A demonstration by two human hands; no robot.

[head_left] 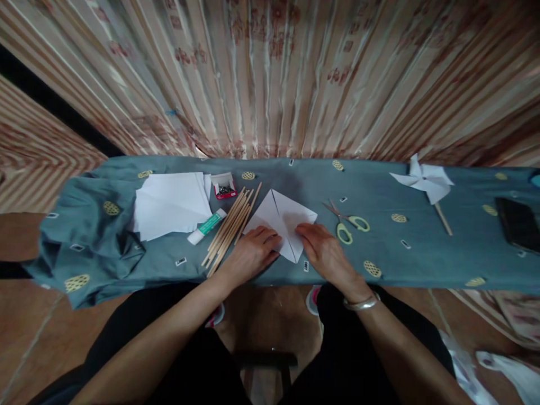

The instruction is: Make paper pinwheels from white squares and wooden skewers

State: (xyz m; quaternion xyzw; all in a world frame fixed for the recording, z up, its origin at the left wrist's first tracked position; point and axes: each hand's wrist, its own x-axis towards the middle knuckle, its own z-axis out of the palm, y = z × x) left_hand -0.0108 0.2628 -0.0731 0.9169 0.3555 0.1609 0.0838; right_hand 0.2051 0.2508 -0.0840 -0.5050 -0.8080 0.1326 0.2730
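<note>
A white square paper (280, 216) lies cornerwise in front of me, with dark straight lines running across it from corner to corner. My left hand (254, 251) rests on its left part, fingers laid flat over the sheet and hiding some of it. At the lower right edge of the paper, my right hand (323, 248) has thumb and fingertips closed on the edge. Green-handled scissors (346, 220) lie just beyond the right hand, blades partly apart. Close to the left hand is a bundle of thin wooden sticks (231, 228).
On the blue-green cloth (291, 171) are a paper stack (171, 202), a glue stick (206, 226) and a small red box (224, 185) of tiny dark metal pieces. A white pinwheel (426, 180) on a stick and a black phone (518, 225) lie right. A curtain (270, 84) hangs behind.
</note>
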